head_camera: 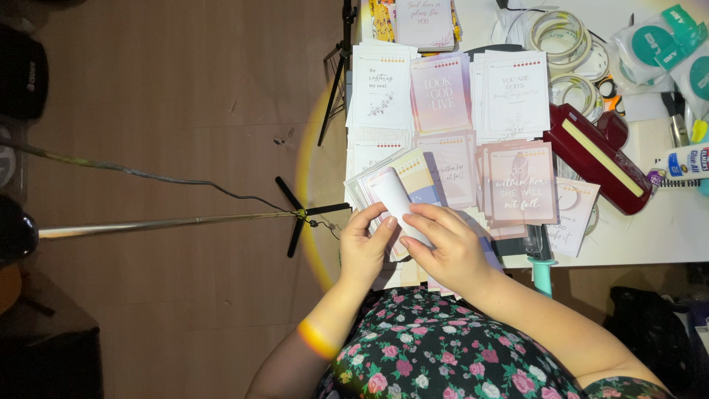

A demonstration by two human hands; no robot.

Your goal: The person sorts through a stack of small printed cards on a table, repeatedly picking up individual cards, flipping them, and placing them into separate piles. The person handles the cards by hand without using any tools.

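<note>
My left hand (364, 244) and my right hand (447, 247) are together at the near edge of a white table (665, 229). Both grip a pale pink paper rolled into a tube (395, 198), which points away from me and up to the left. My left fingers pinch its left side, my right fingers wrap its lower end. Under the tube lies a fanned stack of printed cards (413, 174) in yellow, blue and white.
Stacks of pastel cards (443, 96) with lettering cover the table's left half. A dark red stapler-like tool (598, 159), tape rolls (561, 33), a glue bottle (683, 161) and teal packets (653, 41) lie right. A tripod stand (303, 214) crosses the wooden floor left.
</note>
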